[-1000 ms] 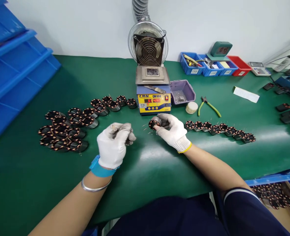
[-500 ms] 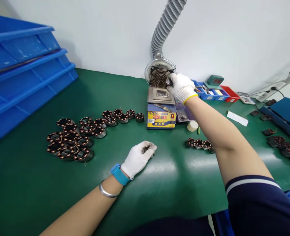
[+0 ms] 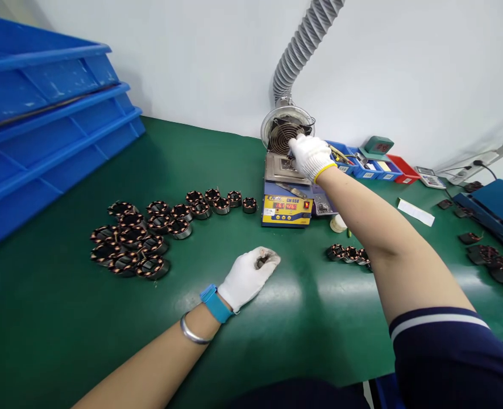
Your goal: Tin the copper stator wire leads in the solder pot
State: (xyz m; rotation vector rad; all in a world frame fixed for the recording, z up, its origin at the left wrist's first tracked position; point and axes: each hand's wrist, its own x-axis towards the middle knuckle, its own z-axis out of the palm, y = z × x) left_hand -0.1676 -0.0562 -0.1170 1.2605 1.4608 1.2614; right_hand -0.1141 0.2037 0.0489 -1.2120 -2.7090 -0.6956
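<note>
My right hand [image 3: 310, 156], in a white knit glove, is closed round a copper-wound motor stator over the hot plate top of a solder pot [image 3: 286, 211]. The glove hides nearly all of that stator. Resting on the bench in front of the pot, my gloved left hand [image 3: 249, 278] has its fingers curled against the thumb; whether anything is inside cannot be made out. A flat scraper [image 3: 292, 190] lies across the pot's front ledge. Several stators stand in a group [image 3: 134, 236] on the left, and a short row of stators [image 3: 350, 254] shows beside my right forearm.
Behind the pot stand a round fan [image 3: 283, 136] and a grey exhaust hose [image 3: 304, 48]. Stacked blue crates [image 3: 63, 108] rise at the left. At the right are small blue bins [image 3: 367, 173], a red bin [image 3: 407, 176], a paper strip [image 3: 416, 212] and a white round tub [image 3: 339, 223].
My right hand has carried the stator from the bench front up over the solder pot. My left hand has come down to the right onto the bench. The view has shifted.
</note>
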